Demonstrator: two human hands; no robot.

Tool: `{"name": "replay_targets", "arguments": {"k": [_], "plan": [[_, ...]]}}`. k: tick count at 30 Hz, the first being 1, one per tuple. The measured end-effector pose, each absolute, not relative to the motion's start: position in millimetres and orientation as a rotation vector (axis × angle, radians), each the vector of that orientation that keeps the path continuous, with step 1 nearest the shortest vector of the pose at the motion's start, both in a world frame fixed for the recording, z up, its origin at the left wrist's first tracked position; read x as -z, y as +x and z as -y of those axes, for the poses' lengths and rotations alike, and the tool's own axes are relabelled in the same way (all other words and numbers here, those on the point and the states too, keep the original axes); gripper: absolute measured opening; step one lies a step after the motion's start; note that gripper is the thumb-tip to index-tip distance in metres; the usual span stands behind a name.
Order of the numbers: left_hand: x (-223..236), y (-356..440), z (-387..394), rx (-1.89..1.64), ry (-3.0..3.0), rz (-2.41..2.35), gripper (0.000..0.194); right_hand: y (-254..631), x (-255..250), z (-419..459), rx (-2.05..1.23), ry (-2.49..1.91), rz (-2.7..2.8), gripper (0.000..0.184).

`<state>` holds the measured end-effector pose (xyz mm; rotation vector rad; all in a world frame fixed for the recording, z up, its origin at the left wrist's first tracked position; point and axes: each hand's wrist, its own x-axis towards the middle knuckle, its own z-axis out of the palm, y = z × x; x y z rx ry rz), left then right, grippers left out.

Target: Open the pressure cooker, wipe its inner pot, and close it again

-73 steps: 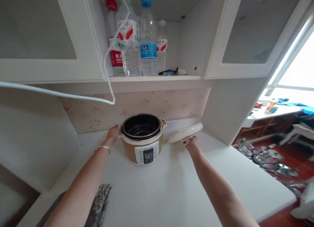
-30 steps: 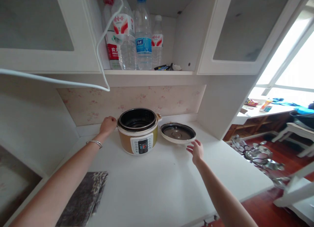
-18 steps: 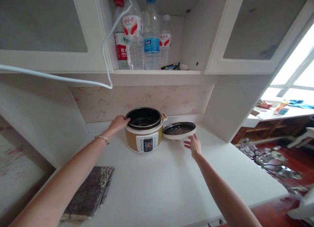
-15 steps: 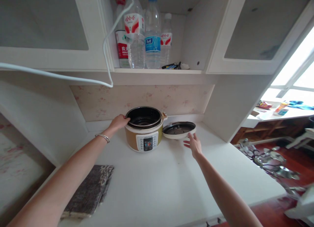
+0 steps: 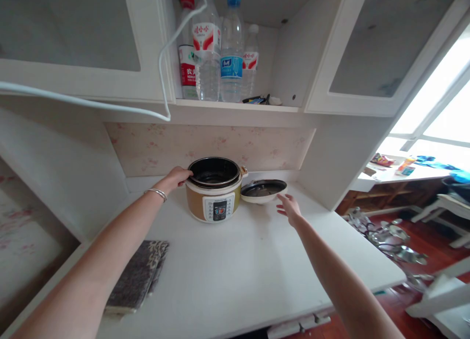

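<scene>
A gold and white electric rice cooker stands on the counter with its control panel facing me. Its dark inner pot sits in the body, the rim showing above the top. My left hand, thumb over the edge, grips the pot's left rim. Just right of the cooker, its lid lies with the dark inner side up. My right hand hovers by the lid's right front edge, fingers spread and nothing in them.
A folded dark grey cloth lies at the counter's left. Overhead, a cabinet shelf carries several plastic bottles, and a white cable hangs in front. Metal pots and lids sit on the floor at right.
My right hand has drawn back slightly from the lid's edge. The left hand keeps its grip on the pot rim. The camera view has shifted a little.
</scene>
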<state>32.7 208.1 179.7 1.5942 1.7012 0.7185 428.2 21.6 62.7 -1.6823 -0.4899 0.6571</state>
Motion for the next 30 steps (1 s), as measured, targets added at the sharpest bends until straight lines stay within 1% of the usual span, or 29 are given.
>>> {"name": "replay_targets", "arguments": {"k": [6,10,12,15,19,24,30], "plan": [[-180,33,-199,-0.740,1.589,-1.662,0.022,444,-81,-31,-0.484,-1.767,0.478,0.042],[-177,30,-196,-0.759,1.608,-1.617,0.021,448,-85,-26,-0.462,-1.831,0.521,0.029],[-175,29,-196,-0.763,1.615,-1.601,0.021,446,-84,-18,-0.453,-1.861,0.554,0.028],[-175,28,-196,-0.768,1.616,-1.598,0.021,444,-87,-5,-0.437,-1.900,0.606,0.030],[-176,28,-197,-0.768,1.616,-1.591,0.019,439,-108,-3,-0.426,-1.936,0.716,0.029],[-172,26,-200,-0.785,1.631,-1.589,0.021,401,-150,-38,-0.538,-1.896,0.991,0.019],[-165,26,-201,-0.813,1.670,-1.583,0.022,329,-172,-102,-0.629,-1.946,1.249,0.028]]}}
